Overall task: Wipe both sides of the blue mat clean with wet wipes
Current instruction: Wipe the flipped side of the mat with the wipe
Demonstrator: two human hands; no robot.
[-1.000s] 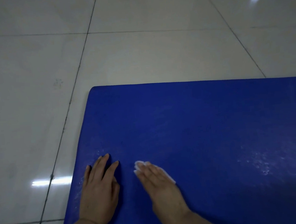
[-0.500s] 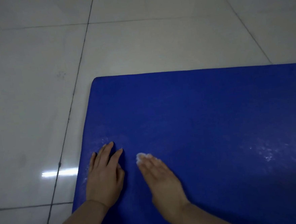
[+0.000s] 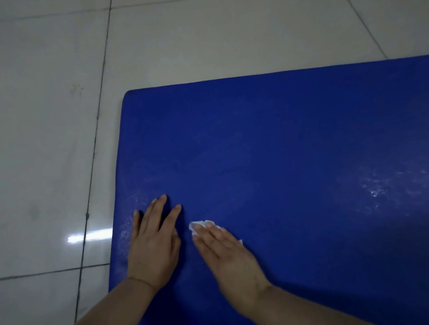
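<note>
The blue mat [image 3: 283, 144] lies flat on the tiled floor and fills the right and lower part of the view. My left hand [image 3: 153, 242] rests flat on the mat near its left edge, fingers straight and spread. My right hand [image 3: 225, 253] lies just to the right of it, pressing a white wet wipe [image 3: 200, 225] onto the mat with straight fingers. Most of the wipe is hidden under the fingers; only its crumpled tip and a small corner show. Pale smears mark the mat by my left hand and at the far right.
Glossy white floor tiles [image 3: 42, 149] with dark grout lines surround the mat on the left and beyond its far edge. A bright lamp reflection [image 3: 89, 236] sits on the floor just left of the mat.
Both hands have stayed side by side on the mat's near-left area, the right one still on the wipe. The camera has shifted, so the mat's far-left corner sits further right in view.
</note>
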